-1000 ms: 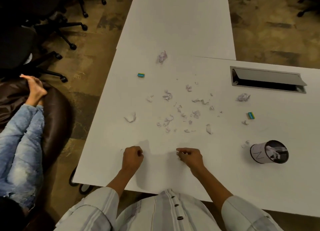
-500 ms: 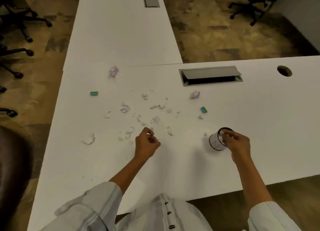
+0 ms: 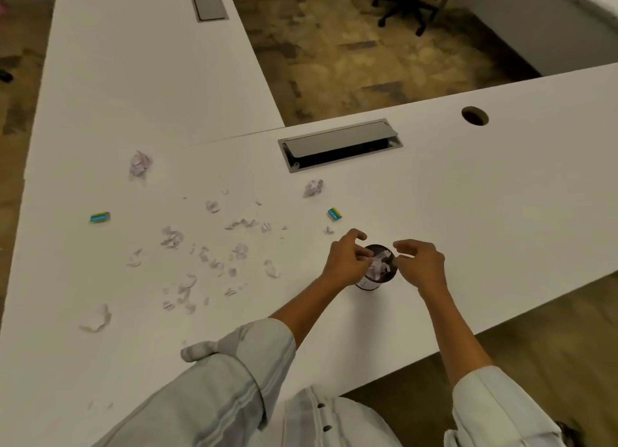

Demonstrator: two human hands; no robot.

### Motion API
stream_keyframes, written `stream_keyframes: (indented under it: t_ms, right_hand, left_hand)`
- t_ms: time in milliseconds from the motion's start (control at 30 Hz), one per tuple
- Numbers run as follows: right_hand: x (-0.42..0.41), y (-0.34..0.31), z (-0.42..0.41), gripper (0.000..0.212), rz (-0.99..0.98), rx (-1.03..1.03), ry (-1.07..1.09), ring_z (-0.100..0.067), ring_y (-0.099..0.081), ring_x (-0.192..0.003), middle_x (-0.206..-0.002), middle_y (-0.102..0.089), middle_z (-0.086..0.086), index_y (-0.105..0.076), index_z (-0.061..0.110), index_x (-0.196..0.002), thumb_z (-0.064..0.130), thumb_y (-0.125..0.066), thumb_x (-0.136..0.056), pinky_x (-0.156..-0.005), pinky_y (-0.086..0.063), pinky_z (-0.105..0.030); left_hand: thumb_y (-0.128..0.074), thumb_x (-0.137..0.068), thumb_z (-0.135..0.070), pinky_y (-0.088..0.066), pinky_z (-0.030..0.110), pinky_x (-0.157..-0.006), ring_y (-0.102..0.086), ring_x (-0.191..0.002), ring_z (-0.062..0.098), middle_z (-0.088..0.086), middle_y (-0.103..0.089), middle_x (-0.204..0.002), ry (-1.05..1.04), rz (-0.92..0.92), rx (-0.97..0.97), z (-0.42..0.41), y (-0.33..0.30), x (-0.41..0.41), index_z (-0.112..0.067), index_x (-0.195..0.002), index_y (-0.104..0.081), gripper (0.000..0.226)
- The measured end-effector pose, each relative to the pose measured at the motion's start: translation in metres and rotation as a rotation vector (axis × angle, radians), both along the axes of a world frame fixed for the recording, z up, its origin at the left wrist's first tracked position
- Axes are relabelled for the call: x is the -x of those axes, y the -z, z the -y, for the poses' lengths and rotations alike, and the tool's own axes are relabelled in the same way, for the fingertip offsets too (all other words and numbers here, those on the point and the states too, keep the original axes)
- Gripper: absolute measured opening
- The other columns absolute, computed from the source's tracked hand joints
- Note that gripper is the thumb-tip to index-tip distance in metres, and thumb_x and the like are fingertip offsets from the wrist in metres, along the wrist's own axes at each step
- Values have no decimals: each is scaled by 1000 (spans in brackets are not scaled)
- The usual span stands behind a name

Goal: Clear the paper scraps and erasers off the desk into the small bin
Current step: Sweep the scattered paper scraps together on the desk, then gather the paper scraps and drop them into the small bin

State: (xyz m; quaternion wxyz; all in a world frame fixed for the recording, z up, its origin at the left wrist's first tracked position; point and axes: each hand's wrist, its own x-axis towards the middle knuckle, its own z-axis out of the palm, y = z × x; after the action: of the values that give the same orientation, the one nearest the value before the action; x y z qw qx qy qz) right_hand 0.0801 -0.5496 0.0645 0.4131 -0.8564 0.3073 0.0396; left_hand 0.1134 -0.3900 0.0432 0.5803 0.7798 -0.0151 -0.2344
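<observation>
The small round bin [image 3: 368,284] stands on the white desk [image 3: 468,212], with crumpled paper inside it. My left hand [image 3: 346,262] is at its left rim, fingers pinched on paper scraps over the opening. At the bin's right rim my right hand [image 3: 422,265] hovers with loosely spread fingers, holding nothing. Several paper scraps [image 3: 214,262] lie scattered to the left. Bigger crumpled balls lie at the far left [image 3: 140,164], beyond the bin [image 3: 313,188] and at the near left [image 3: 97,320]. One blue-green eraser [image 3: 99,217] lies far left, another eraser [image 3: 334,214] just behind the bin.
An open cable hatch [image 3: 339,143] is set in the desk behind the bin, and a round cable hole [image 3: 474,115] at the right. A second desk with a closed hatch [image 3: 207,0] runs away at the left. An office chair [image 3: 411,1] stands on the floor beyond.
My left hand has moved right from the scrap pile to the bin's rim with scraps in it. My right hand has let go of the bin's rim and spread. The view has shifted right.
</observation>
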Motion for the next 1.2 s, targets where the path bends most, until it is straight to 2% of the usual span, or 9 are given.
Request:
stream_keyframes:
  t_ms: [133,233,333,533,800,900,967,1067,1200]
  right_hand:
    - [8,-1,20,32,26,6,44,9,-57,-73,-103,-73,2,-73,22,-100,2,-62,-77,-68,-47,-22]
    - [13,0,21,28,47,-11,39,8,-61,-75,-99,-73,6,-72,23,-97,4,-66,-77,-61,-45,-15]
    - [15,3,7,20,118,-31,-34,-4,-68,-80,-91,-73,7,-72,20,-94,8,-70,-78,-64,-43,-9]
    - [9,24,-65,17,127,-119,-297,-1,-66,-80,-91,-72,2,-71,14,-94,5,-72,-80,-61,-46,-1]
    - [17,75,-172,27,-134,-28,-689,-15,-67,-75,-89,-70,-3,-70,10,-104,9,-72,-76,-67,-47,-14]
    - [36,88,-207,32,-222,-24,-817,-15,-65,-67,-84,-67,-2,-69,9,-100,14,-80,-70,-65,-53,-21]
    - [53,94,-233,37,-251,-47,-912,-13,-66,-62,-80,-66,0,-68,11,-96,19,-86,-65,-61,-54,-19]
    - [78,105,-271,45,-296,-103,-1009,-7,-67,-60,-79,-64,0,-64,13,-97,21,-89,-61,-57,-50,-12]
    - [96,115,-316,44,-256,-125,-1021,-6,-63,-64,-82,-64,0,-64,9,-102,15,-86,-65,-59,-50,-9]
  left_hand:
    - [-49,-85,8,-52,24,-80,-69,-99,21,13,-72,-110,22,-44,-46,-11,11,-1,-14,-124,-50,45]
    - [-46,-86,8,-53,26,-78,-69,-101,22,13,-70,-115,-4,-62,-46,-32,16,1,-15,-125,-49,46]
    - [-53,-88,-1,-55,32,-75,-68,-100,23,11,-69,-115,-90,-47,-62,-64,22,8,-17,-125,-50,40]
    - [-66,-84,-10,-45,10,-62,-64,-86,14,5,-65,-110,-279,21,-269,-166,47,46,-14,-118,-55,36]
    - [-72,-78,-6,-46,33,-89,-58,-105,30,17,-61,-114,-562,6,-603,-325,66,126,-3,-114,-60,38]
    - [-68,-80,-5,-44,43,-92,-50,-114,39,24,-54,-117,-656,-106,-787,-373,73,166,0,-116,-56,39]
    - [-67,-80,-9,-44,47,-94,-45,-118,41,25,-49,-124,-688,-234,-889,-396,78,193,1,-123,-51,47]
    - [-75,-76,-24,-43,48,-100,-42,-122,40,24,-45,-131,-664,-344,-915,-419,84,225,-1,-131,-44,67]
    - [-79,-73,-35,-39,47,-105,-33,-131,37,19,-33,-142,-604,-336,-831,-431,94,244,-6,-139,-36,84]
